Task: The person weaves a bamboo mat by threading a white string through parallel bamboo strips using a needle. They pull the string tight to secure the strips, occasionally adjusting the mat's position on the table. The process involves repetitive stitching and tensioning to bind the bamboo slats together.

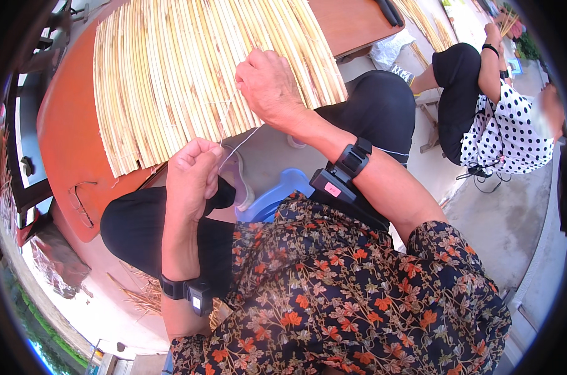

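A mat of pale straw-coloured stalks (171, 75), laid side by side, rests on the tabletop in front of me. Thin white string (245, 140) runs at its near edge between my hands. My left hand (195, 167) is closed in a pinch on the string, just off the mat's near edge. Farther up and to the right, my right hand (270, 84) lies over the stalks with its fingers curled together on the string's other stretch. The exact grip of the right fingertips is partly hidden by the hand itself.
The reddish-brown table (65, 134) holds a pair of glasses (80, 203) at its left. Something blue and plastic (286, 184) stands below, between my knees. At the right, a person in a polka-dot top (508, 131) sits holding thin stalks. A plastic bag (388, 51) lies beyond my right knee.
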`<move>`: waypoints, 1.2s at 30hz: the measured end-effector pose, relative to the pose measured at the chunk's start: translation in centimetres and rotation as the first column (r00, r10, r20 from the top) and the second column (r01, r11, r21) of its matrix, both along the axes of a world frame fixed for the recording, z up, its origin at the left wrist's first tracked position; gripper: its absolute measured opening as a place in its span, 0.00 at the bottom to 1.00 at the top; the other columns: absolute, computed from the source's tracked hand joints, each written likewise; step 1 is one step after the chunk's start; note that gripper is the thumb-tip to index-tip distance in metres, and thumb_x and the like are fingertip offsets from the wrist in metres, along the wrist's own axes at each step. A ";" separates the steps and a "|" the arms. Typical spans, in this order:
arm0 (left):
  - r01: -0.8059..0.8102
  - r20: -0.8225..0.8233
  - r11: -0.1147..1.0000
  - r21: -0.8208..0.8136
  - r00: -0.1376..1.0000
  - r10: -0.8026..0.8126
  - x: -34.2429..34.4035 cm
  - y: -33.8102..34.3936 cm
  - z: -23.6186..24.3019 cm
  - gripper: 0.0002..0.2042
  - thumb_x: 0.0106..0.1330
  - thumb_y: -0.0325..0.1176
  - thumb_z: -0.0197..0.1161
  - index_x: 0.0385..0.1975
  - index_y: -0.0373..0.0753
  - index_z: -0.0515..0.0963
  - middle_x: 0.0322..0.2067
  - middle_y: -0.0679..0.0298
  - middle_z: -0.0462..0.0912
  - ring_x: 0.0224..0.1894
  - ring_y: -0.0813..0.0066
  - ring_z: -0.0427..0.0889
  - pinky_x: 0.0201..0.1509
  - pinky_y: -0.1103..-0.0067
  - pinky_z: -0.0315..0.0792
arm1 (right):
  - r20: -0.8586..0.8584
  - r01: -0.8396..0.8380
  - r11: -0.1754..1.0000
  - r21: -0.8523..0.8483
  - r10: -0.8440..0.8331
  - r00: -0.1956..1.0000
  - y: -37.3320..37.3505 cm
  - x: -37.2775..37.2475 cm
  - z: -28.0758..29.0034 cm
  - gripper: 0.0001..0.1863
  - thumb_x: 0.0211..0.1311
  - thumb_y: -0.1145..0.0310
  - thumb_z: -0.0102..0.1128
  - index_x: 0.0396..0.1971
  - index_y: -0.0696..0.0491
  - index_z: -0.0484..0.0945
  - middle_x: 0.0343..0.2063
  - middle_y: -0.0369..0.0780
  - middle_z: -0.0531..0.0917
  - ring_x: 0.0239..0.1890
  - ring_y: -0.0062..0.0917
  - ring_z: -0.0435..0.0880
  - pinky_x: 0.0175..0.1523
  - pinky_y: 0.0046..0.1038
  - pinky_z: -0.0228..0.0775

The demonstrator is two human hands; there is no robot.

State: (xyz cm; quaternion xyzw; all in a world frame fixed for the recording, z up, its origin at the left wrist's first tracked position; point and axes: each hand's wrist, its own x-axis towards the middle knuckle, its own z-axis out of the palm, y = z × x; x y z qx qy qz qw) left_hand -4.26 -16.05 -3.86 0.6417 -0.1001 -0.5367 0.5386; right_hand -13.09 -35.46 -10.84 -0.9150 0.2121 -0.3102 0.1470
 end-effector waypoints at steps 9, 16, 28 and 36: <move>-0.047 -0.156 0.985 -0.167 0.988 0.021 -2.6 2.2 0.4 0.05 0.71 0.29 0.56 0.33 0.36 0.72 0.13 0.78 0.59 0.10 0.93 0.49 0.13 0.88 0.46 | -0.089 0.036 0.999 -0.031 -0.039 0.995 0.4 0.1 0.3 0.05 0.54 0.73 0.56 0.30 0.51 0.79 0.34 0.39 0.74 0.42 0.33 0.73 0.46 0.36 0.63; -0.069 -0.165 0.985 -0.156 0.985 0.043 -2.1 2.1 0.5 0.05 0.72 0.30 0.56 0.35 0.37 0.73 0.13 0.78 0.58 0.10 0.91 0.50 0.13 0.88 0.47 | 0.027 0.023 1.000 0.018 -0.023 0.999 0.1 0.3 -0.5 0.02 0.55 0.71 0.61 0.27 0.53 0.77 0.30 0.40 0.75 0.37 0.36 0.75 0.43 0.38 0.65; -0.167 0.388 0.984 -0.061 0.904 0.178 6.5 -2.8 -0.7 0.06 0.67 0.33 0.64 0.33 0.38 0.77 0.18 0.74 0.70 0.14 0.89 0.63 0.17 0.87 0.57 | 0.128 -0.157 0.602 0.782 0.091 0.988 0.9 -0.8 2.7 0.03 0.63 0.74 0.57 0.30 0.55 0.77 0.25 0.37 0.81 0.20 0.17 0.76 0.24 0.24 0.67; -0.082 0.914 0.996 -0.023 0.402 0.055 8.8 -8.4 -4.2 0.09 0.70 0.35 0.57 0.34 0.35 0.75 0.24 0.58 0.80 0.26 0.66 0.79 0.35 0.69 0.73 | 0.106 -0.146 0.272 0.951 0.154 0.982 0.9 -0.8 3.5 0.03 0.66 0.75 0.54 0.32 0.58 0.74 0.18 0.35 0.79 0.17 0.14 0.75 0.19 0.18 0.66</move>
